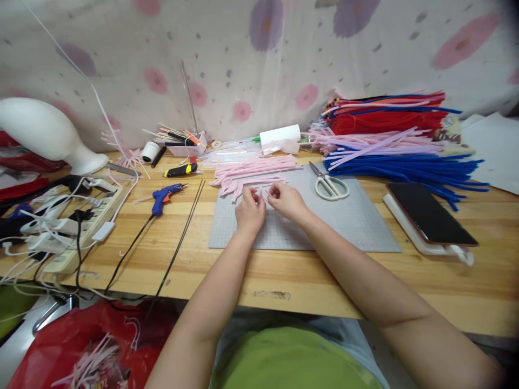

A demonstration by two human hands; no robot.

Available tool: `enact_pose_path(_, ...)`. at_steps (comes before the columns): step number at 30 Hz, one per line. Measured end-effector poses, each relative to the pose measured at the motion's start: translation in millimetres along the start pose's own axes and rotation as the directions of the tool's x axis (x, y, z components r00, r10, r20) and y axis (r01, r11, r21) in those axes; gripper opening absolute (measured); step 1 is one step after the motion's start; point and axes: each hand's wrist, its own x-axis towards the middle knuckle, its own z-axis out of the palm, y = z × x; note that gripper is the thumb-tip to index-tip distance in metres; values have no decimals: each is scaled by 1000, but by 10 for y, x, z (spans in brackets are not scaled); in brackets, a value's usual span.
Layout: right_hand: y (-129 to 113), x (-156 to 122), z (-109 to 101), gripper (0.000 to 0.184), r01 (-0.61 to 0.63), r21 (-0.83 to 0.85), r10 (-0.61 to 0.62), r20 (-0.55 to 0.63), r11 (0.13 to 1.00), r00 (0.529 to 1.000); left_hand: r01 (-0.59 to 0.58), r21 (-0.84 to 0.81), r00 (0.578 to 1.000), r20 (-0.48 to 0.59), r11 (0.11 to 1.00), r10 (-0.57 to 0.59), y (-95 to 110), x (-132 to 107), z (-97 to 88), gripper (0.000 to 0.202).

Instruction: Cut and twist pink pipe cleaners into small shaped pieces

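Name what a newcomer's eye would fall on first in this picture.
Probably the bright red stems and blue stems heaped at the back right of the bench. Next, likely the white head form at the far left edge. Then the left hand and right hand, close together over the gray mat, just in front of the pale pink stems.

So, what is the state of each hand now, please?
Left hand: closed, seemingly pinching a small pale piece.
Right hand: closed, seemingly pinching the same piece.
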Motion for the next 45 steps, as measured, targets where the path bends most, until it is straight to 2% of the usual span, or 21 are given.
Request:
enact_pose_path(3,34,26,15,8,-39,75,39,6,996,999,-24,22,999,28,999,24,15,-14,21,34)
enact_pose_path(6,60,59,25,12,-70,274,83,-34,959,996,-35,4,997,70,999,34,40,-31,38,38)
enact_pose_path(9,55,82,14,16,-98,534,140,-40,840,989,-34,-30,993,113,999,37,55,-47,44,42)
enact_pose_path(11,40,91,-12,18,-94,637,158,-43,765,987,-29,-69,990,138,997,38,56,-54,43,41)
enact_pose_path(13,30,98,-49,20,-65,678,158,-76,732,984,-21,-132,986,159,991,42,49,-56,45,39)
enact_pose_path(18,34,126,-145,20,17,692,141,-171,722,975,56,-364,969,244,930,37,8,-46,79,37)
enact_pose_path(23,6,129,-218,24,38,714,121,-171,699,978,172,-492,947,322,853,-5,-27,-25,119,35)
enact_pose_path(27,-36,115,-244,31,-12,755,99,-70,656,993,219,-588,947,319,778,-25,-1,-5,121,31)
enact_pose_path(29,-39,111,-248,34,-62,781,88,10,621,996,249,-605,946,320,756,-55,28,5,109,26)
enact_pose_path(32,-11,104,-260,40,-138,809,25,151,572,988,311,-596,924,372,741,-89,70,9,81,29)
enact_pose_path(35,36,95,-276,41,-200,777,-75,302,597,950,412,-604,853,518,682,-56,93,-5,66,32)
enact_pose_path(37,60,91,-273,35,-194,707,-89,342,680,935,461,-578,793,609,673,-19,92,-21,77,32)
enact_pose_path(38,67,92,-267,32,-179,656,-68,332,733,941,456,-564,781,625,689,-5,85,-29,90,31)
enact_pose_path(39,72,94,-257,30,-160,600,-37,303,784,952,431,-558,792,610,710,-2,76,-34,106,30)
enact_pose_path(42,74,107,-220,33,-141,479,85,138,867,987,322,-552,895,443,769,-57,43,-34,154,32)
enact_pose_path(43,72,110,-211,33,-146,486,114,95,861,989,304,-554,917,391,775,-81,37,-28,163,33)
enact_pose_path(45,66,112,-203,33,-170,574,140,96,801,985,318,-574,926,359,755,-117,41,-14,162,31)
